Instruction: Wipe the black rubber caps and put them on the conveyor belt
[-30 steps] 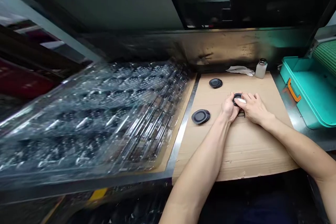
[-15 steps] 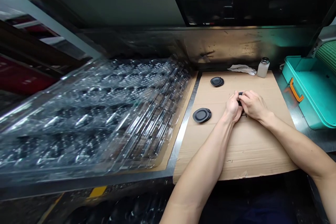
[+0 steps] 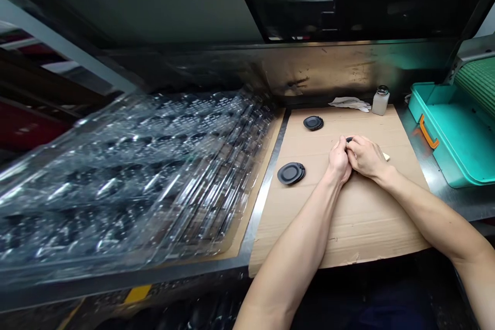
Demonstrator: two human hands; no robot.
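My left hand (image 3: 339,160) is closed round a small black part (image 3: 349,139) above the cardboard sheet (image 3: 371,227). Most of that part is hidden by my fingers. Bent over it from the other side, the fingers of my right hand (image 3: 366,155) pinch against the part. A small cream-coloured piece (image 3: 385,157) shows just behind my right hand; what it is I cannot make out. To the left lie two little stacks of flat, rounded black plastic pieces, a nearer stack (image 3: 291,173) and a farther stack (image 3: 313,123).
Clear plastic blister trays (image 3: 127,175), stacked high, fill the left side. A small jar with a dark lid (image 3: 381,100) stands beside a crumpled white glove or cloth (image 3: 350,103) at the back. On the right sits a teal bin (image 3: 456,139) with an orange handle (image 3: 428,133).
The view has shifted slightly, so everything sits a little farther left. Both hands stay together on the black part, with small finger movement. The cream-coloured piece now shows by my right hand.
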